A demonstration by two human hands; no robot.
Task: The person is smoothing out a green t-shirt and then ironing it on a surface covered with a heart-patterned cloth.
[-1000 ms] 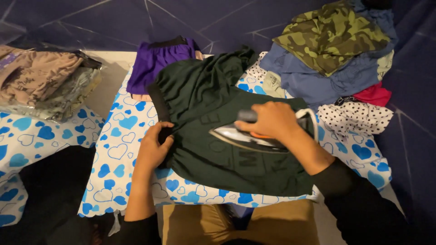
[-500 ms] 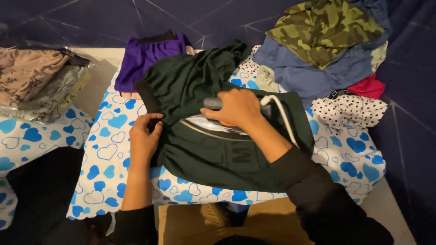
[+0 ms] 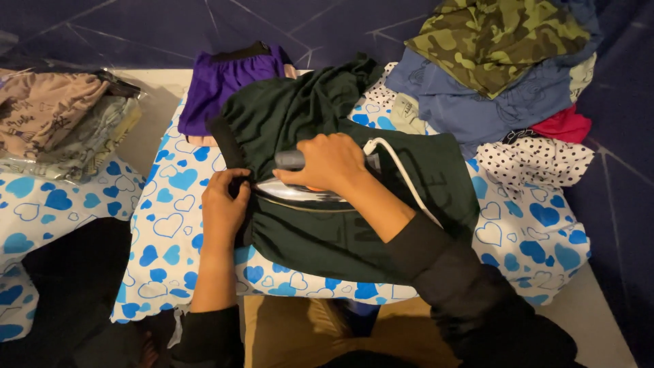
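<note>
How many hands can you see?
2. The left hand holds the dark green garment flat by its waistband; the right hand grips the iron on top of it.

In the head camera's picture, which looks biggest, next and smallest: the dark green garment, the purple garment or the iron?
1. Dark green garment, by far the largest, spread over the heart-print cover.
2. Purple garment, partly tucked under the green one, so its full size is hidden.
3. Iron, smallest, mostly covered by the right hand.
</note>
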